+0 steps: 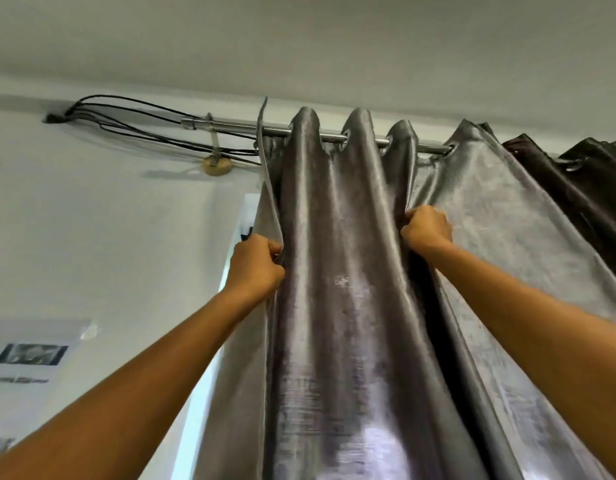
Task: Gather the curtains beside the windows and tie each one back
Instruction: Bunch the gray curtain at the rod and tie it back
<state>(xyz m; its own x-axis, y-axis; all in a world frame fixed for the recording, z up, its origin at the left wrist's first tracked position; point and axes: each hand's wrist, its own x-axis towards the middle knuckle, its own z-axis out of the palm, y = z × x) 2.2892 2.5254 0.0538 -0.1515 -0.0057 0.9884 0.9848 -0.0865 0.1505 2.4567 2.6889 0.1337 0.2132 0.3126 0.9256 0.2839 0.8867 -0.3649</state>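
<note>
Reaching up with both arms, you have your hands on the shiny silver-grey satin eyelet curtain (334, 289), which hangs in deep folds from the polished metal curtain rod (230, 128) just under the white ceiling (299, 39). Your left hand (256, 266) grips the curtain's left edge, the fingers curled tight around the hem with the knuckles facing you; the fingertips themselves are hidden in the cloth. Your right hand (427, 228) is higher up and closed as a fist on a fold further right, the fingers bunched together and buried in the fabric. Between your 2 hands lie 3 rounded pleats, gathered close together on the rod. To the right of your right hand the same curtain spreads flatter, and beyond it hangs a dark brown curtain (576, 181) on the same rod. At the rod's left end a bundle of black cables (126, 116) runs from the wall (91, 220) along the rod, above a small round wooden wall mount (217, 165). A strip of bright window (209, 375) shows just left of the curtain's edge, and a blurred printed paper sheet (32, 355) is stuck to the wall low on the left.
</note>
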